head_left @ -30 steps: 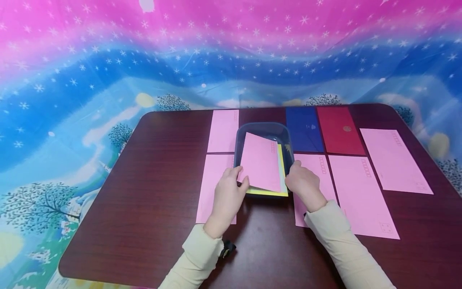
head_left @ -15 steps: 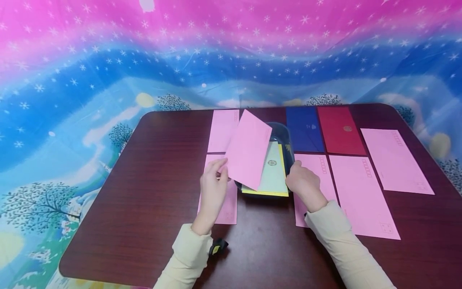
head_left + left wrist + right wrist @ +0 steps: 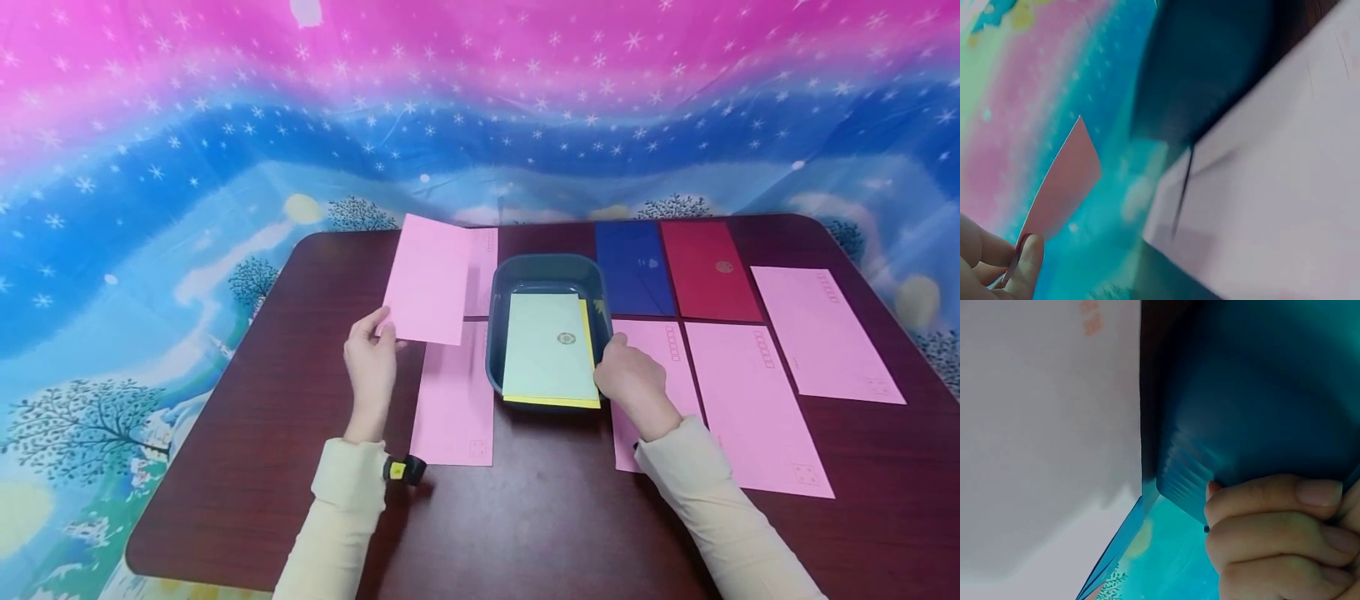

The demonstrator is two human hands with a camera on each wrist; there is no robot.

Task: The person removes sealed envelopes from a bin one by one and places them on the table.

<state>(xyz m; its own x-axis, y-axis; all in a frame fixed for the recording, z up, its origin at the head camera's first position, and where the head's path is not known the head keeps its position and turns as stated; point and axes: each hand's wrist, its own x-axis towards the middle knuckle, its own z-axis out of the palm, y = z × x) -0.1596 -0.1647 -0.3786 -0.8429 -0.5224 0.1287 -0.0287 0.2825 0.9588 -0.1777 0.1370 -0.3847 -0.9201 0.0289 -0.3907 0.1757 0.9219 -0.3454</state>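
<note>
My left hand (image 3: 372, 354) pinches a pink envelope (image 3: 427, 279) by its lower left corner between thumb and fingers, raised above the table left of the bin. The left wrist view shows that envelope (image 3: 1063, 190) nearly edge-on. My right hand (image 3: 632, 379) grips the right side of a dark blue-grey plastic bin (image 3: 551, 265), its fingers (image 3: 1272, 534) curled at the rim. Inside the bin lies a pale green envelope (image 3: 542, 354) with a round emblem, on top of a yellow one (image 3: 555, 403) of which only the edges show.
Left of the bin, pink envelopes (image 3: 453, 400) lie in a column, partly covered by the held one. To the right are a blue envelope (image 3: 633, 268), a red envelope (image 3: 708, 271) and several pink envelopes (image 3: 753, 404). A patterned cloth (image 3: 480, 125) hangs behind the brown table (image 3: 247, 442).
The left hand has lifted the pink envelope out of the bin and carried it left, uncovering the pale green envelope. My right hand has stayed at the bin's side.
</note>
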